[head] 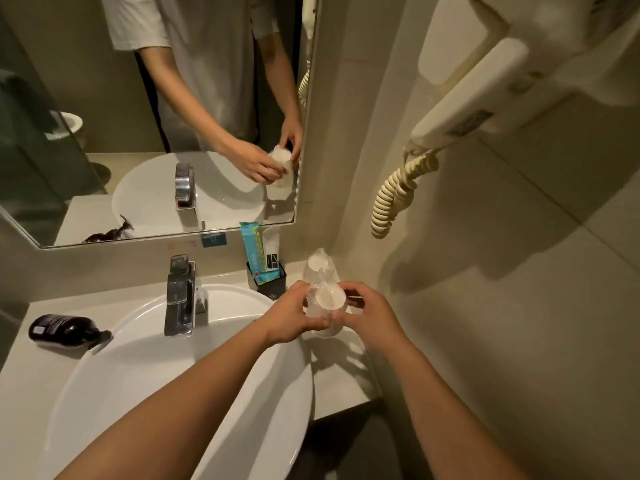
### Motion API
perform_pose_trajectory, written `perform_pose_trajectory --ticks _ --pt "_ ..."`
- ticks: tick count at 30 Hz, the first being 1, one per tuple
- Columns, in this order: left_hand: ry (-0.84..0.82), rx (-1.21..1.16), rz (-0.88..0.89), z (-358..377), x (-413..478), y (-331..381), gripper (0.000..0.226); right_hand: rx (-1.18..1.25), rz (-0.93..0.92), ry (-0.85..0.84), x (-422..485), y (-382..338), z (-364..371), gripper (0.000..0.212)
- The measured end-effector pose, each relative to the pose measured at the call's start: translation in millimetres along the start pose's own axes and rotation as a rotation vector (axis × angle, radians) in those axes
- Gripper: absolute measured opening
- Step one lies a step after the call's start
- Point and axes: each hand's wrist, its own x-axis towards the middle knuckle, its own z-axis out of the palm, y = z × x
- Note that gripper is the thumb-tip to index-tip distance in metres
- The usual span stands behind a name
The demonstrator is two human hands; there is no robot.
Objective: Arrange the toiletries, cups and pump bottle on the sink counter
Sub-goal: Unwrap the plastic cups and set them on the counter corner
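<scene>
Cups first: one plastic-wrapped cup [328,300] is up off the counter [341,386] just past the basin's [138,358] right rim, and both hands are on it. Left hand [289,317] curls round the near-basin side of the wrap, fingers pinching it. Right hand [367,315] grips the far side, thumb and fingertips closed on the plastic. A second wrapped cup [319,266] sits farther back from that same right rim, towards the wall; whether the two wraps touch, I can't tell.

Right-rear of the basin stands a black holder [273,289], upright, with a teal packet [252,251] and a white one sticking out of the top.

Over on the basin's left side, the dark pump bottle [60,329] lies flat on the counter, its pump end pointing at the rim and just about reaching it.

Chrome faucet [180,299] stands at the basin's back edge. Mirror [104,98] hangs above the basin, and a wall hair dryer [467,105] with its coiled cord [394,199] hangs well to the basin's right.
</scene>
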Motion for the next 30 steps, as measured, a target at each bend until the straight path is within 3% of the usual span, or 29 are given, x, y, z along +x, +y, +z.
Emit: perform_pose_trajectory --ticks 18,30 --pt "-0.061 0.184 -0.085 16 90 -58 0.074 0.142 0.211 0.140 65 69 30 0.051" --pt "-0.191 0.260 -0.075 15 118 -81 0.061 0.197 0.305 0.146 86 103 41 0.052"
